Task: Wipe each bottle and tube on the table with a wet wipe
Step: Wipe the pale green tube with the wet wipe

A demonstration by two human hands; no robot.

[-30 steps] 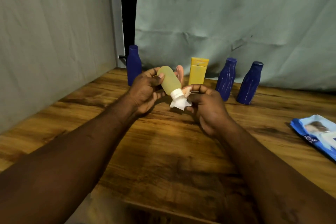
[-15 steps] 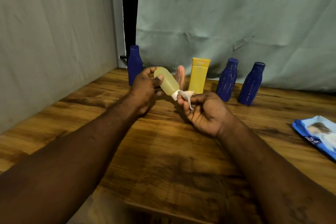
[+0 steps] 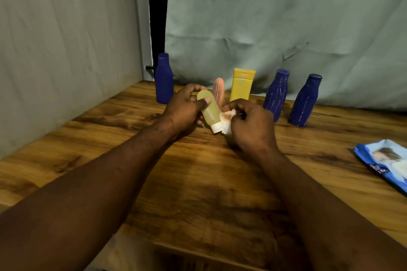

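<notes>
Five containers stand in a row at the back of the table [image 3: 198, 193], seen from my head camera: far-left blue bottle [image 3: 164, 79], pink tube [image 3: 219, 91], yellow tube [image 3: 242, 86], ribbed blue bottle [image 3: 276, 92] and rightmost blue bottle [image 3: 305, 101]. In front of them my left hand [image 3: 184, 109] grips the pale green bottle [image 3: 210, 110], thumb across its body and cap pointing down. My right hand [image 3: 251, 126] pinches the bunched wet wipe [image 3: 228, 121] against the white cap. The held bottle hides the pink tube's foot, and my right hand overlaps the ribbed blue bottle's base. A wipes pack [image 3: 387, 165] lies flat at the right, well apart.
</notes>
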